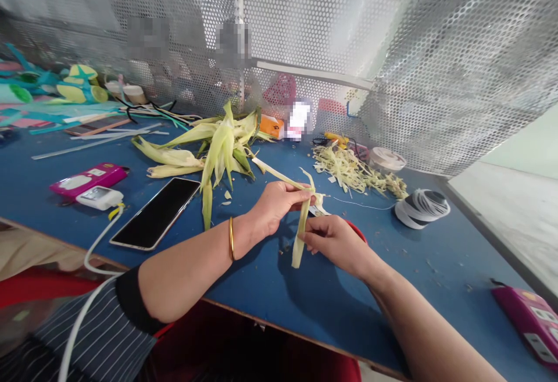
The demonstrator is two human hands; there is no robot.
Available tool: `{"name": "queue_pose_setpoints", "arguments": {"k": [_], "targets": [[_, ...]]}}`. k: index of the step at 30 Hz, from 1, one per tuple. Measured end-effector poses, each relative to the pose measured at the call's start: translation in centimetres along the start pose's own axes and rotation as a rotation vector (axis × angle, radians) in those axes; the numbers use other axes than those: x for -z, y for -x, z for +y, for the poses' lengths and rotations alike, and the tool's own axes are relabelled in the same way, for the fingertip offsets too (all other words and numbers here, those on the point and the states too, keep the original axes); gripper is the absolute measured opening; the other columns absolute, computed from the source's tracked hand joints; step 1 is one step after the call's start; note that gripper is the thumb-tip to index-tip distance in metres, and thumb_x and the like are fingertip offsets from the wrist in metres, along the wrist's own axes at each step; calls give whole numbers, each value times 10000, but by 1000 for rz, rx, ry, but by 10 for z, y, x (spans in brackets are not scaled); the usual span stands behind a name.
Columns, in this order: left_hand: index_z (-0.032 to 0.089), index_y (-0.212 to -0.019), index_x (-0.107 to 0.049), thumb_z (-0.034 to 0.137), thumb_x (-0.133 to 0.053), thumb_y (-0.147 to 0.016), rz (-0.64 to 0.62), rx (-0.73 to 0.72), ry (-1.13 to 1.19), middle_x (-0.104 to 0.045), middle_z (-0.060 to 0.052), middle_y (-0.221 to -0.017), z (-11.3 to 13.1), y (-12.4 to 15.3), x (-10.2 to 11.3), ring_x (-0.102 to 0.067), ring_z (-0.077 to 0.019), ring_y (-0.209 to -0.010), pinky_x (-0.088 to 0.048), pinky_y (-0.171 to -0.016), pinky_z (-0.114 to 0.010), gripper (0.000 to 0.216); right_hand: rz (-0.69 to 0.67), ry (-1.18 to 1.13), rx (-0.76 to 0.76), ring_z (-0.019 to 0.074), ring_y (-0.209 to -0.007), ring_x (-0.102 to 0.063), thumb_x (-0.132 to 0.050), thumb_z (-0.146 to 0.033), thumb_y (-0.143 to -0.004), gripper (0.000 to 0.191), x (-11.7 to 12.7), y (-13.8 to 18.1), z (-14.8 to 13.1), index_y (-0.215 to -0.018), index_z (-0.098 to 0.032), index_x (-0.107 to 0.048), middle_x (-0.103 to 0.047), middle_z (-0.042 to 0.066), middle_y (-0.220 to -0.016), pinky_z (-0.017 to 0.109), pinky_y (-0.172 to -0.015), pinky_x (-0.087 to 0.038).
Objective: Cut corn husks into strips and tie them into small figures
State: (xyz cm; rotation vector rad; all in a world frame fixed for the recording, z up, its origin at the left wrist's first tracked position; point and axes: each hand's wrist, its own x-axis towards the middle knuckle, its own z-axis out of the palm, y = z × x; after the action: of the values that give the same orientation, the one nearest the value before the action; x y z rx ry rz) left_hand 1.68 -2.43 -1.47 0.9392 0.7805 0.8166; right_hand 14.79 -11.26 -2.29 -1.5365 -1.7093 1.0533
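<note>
My left hand (pixel 279 204) is closed in a pinch on a pale green corn husk strip (pixel 300 236) held above the blue table (pixel 270 289). My right hand (pixel 333 241) is also closed, gripping the same strip lower down, at its right side. The strip hangs down between both hands, and one end sticks up past my left fingers. A gold bangle (pixel 231 238) sits on my left wrist. A pile of whole corn husks (pixel 220 143) lies just beyond my hands.
Shredded husk strips (pixel 355 172) lie at the back right beside a roll of white tape (pixel 422 206). A black phone (pixel 157 212), a pink power bank (pixel 87 178) and a white charger (pixel 99 197) sit left. Perforated metal screens stand behind. A pink box (pixel 529 318) lies far right.
</note>
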Motion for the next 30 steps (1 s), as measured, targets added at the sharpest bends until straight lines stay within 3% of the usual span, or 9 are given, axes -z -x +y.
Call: {"name": "queue_pose_setpoints", "arguments": {"k": [2, 3, 6, 8, 12, 15, 20, 25, 30], "targets": [[106, -807, -736, 151, -777, -729, -7, -20, -15, -719, -53, -731, 3, -1, 1, -674, -145, -694, -544, -787, -321, 99, 34, 0, -10, 139, -556, -536, -588, -383, -830, 274, 3, -1, 0, -638, -192, -633, -594, -1, -591, 264, -536, -406], [104, -808, -735, 157, -771, -736, -12, -32, -23, -716, -52, -724, 5, -1, 2, -669, -142, -680, -544, -774, -317, 97, 114, 13, -14, 139, -561, -526, -589, -421, -838, 298, 5, -1, -1, -650, -193, -633, -585, -3, -590, 266, -540, -397], [101, -808, -728, 159, -765, -736, -43, -46, -41, -715, -51, -722, 9, -2, 3, -659, -134, -648, -542, -751, -315, 99, 536, 59, 34, 141, -602, -503, -644, -486, -808, 295, 12, -4, -1, -749, -196, -645, -585, -6, -645, 269, -569, -382], [105, -806, -725, 160, -778, -717, -92, -36, -50, -722, -54, -745, 9, -1, 4, -663, -136, -657, -538, -761, -319, 117, 641, 38, 81, 145, -653, -512, -681, -473, -783, 283, 15, -7, 1, -828, -196, -644, -613, 3, -732, 271, -606, -392], [111, -823, -730, 137, -772, -691, -154, -21, -98, -721, -49, -762, 6, 0, 3, -650, -129, -691, -520, -767, -303, 141, 506, -37, 91, 130, -622, -462, -677, -465, -793, 285, 14, -10, 6, -753, -193, -600, -560, -18, -670, 260, -589, -366], [110, -812, -720, 113, -737, -694, -175, 2, -92, -704, -41, -757, 6, 1, 2, -644, -122, -686, -512, -755, -291, 119, 490, -51, 86, 124, -595, -445, -651, -470, -820, 308, 12, -10, 9, -703, -201, -556, -533, -29, -627, 252, -562, -342], [113, -791, -683, 252, -781, -685, -267, 14, -152, -639, -9, -700, 4, 4, 1, -560, -80, -568, -459, -606, -241, 200, 417, 81, 129, 133, -571, -508, -584, -436, -884, 282, 9, -7, 8, -717, -214, -538, -593, -21, -611, 252, -567, -363], [135, -719, -621, 351, -784, -694, -207, -156, -284, -516, 51, -585, -1, 3, 2, -394, -40, -468, -274, -443, -204, 272, 411, 209, 180, 128, -532, -516, -523, -374, -926, 294, 7, -4, 3, -678, -218, -542, -585, -27, -567, 244, -560, -365], [134, -725, -624, 374, -760, -718, -168, -157, -289, -554, 38, -608, 2, 3, 0, -307, -22, -439, -217, -431, -214, 277, 411, 162, 158, 119, -516, -508, -509, -362, -928, 346, 12, -1, -4, -618, -211, -537, -569, -28, -525, 231, -559, -368]]}}
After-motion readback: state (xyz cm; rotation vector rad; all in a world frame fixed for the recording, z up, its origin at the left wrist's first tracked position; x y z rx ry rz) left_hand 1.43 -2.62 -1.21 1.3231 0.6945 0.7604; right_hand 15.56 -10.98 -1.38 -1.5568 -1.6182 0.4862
